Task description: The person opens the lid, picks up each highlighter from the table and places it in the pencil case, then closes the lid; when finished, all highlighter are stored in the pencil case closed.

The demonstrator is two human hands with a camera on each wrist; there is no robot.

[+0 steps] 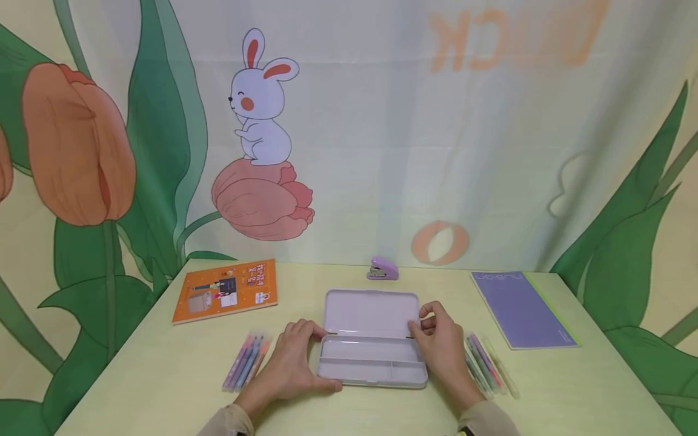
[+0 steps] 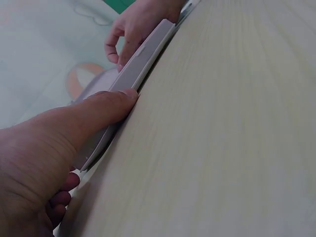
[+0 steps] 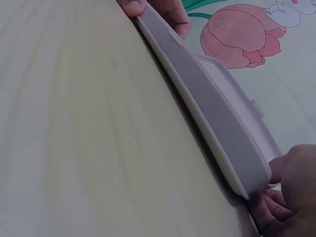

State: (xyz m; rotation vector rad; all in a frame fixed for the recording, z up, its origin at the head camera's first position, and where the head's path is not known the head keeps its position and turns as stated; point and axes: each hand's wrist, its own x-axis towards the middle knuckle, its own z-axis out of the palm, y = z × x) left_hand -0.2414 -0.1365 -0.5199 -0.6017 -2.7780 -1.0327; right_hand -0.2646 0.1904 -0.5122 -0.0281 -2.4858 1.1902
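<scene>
A pale lilac pencil case (image 1: 371, 370) lies on the table with its lid (image 1: 372, 312) folded back. Its tray is divided into a long compartment and smaller ones, with nothing in them. My left hand (image 1: 292, 358) holds the case's left end, the thumb (image 2: 111, 103) along the front wall and the fingers reaching round to the hinge side. At the right end, my right hand (image 1: 443, 346) pinches the lid's edge near the hinge, thumb on its inner face and fingers curled behind. In the right wrist view, the front wall (image 3: 197, 94) of the case stands close over the table.
Several markers (image 1: 246, 363) lie left of my left hand, and more markers (image 1: 488, 366) lie beyond my right hand. An orange book (image 1: 226, 292) is at the back left, a purple notebook (image 1: 523, 312) at the back right. Behind the case stands a purple stapler (image 1: 383, 269).
</scene>
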